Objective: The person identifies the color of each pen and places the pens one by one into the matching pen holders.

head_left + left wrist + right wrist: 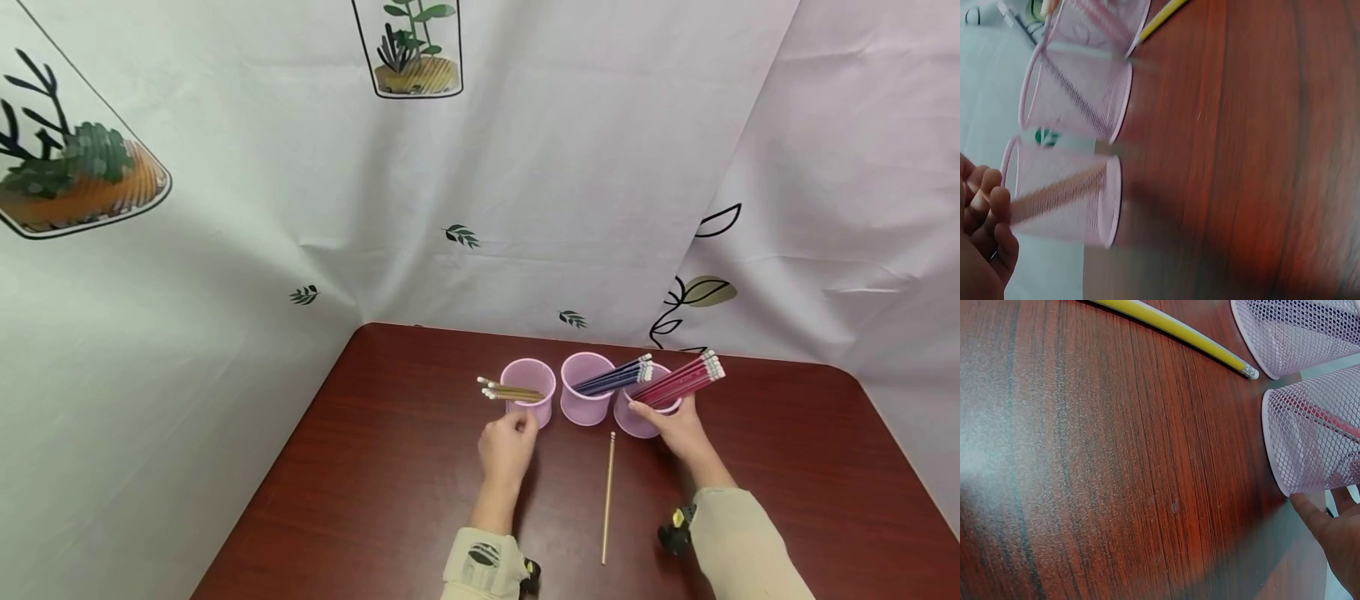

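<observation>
My left hand (507, 448) is at the front rim of the left pink mesh pencil cup (547, 408), its fingers loosely curled with nothing seen between them. Gold pencils (517, 394) lean leftward out of that cup. My right hand (681, 429) holds the right pencil cup (633, 423), thumb near the rim; the other fingers are mostly hidden behind it. Dark red pencils (681, 379) lean rightward from this cup. In the right wrist view a finger touches the base of the right cup (1310, 437).
Between them stands a middle pink cup (585, 410) with dark blue pencils (615, 377). One loose yellow pencil (608, 500) lies on the red-brown table (360, 500), eraser end toward the cups. A patterned white cloth (562, 208) hangs behind the table.
</observation>
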`<move>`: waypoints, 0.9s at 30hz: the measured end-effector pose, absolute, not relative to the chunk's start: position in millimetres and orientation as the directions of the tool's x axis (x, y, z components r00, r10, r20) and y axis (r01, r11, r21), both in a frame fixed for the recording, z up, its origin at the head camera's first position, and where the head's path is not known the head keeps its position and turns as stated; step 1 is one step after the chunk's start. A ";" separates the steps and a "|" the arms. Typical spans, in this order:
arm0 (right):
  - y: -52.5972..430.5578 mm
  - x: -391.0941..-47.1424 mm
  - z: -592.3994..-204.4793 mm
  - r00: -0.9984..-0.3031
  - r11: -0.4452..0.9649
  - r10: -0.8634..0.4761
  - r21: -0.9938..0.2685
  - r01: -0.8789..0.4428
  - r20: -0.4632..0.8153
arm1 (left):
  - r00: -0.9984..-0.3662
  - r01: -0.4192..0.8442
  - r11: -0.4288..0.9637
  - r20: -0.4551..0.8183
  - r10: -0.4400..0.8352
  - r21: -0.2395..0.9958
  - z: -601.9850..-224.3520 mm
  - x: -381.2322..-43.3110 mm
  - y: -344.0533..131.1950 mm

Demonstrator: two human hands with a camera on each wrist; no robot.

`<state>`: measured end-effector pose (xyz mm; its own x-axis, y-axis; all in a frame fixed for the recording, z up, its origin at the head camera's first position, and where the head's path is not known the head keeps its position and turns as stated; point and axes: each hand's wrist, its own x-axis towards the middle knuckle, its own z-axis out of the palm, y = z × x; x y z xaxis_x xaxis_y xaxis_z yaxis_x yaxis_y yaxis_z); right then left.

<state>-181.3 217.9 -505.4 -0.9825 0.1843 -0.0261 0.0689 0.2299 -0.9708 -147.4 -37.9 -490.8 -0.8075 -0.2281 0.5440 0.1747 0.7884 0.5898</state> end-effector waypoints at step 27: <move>218.2 -179.9 -500.1 -0.983 0.233 0.172 -0.967 0.104 -0.065 | -0.944 0.213 0.951 -0.203 0.260 0.226 -514.7 -167.5 57.4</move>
<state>-179.9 218.2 -500.1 -0.9830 0.1716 -0.0647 0.1044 0.2332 -0.9668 -167.5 57.4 -514.7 -0.9441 0.2595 -0.2034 0.2125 0.9506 0.2264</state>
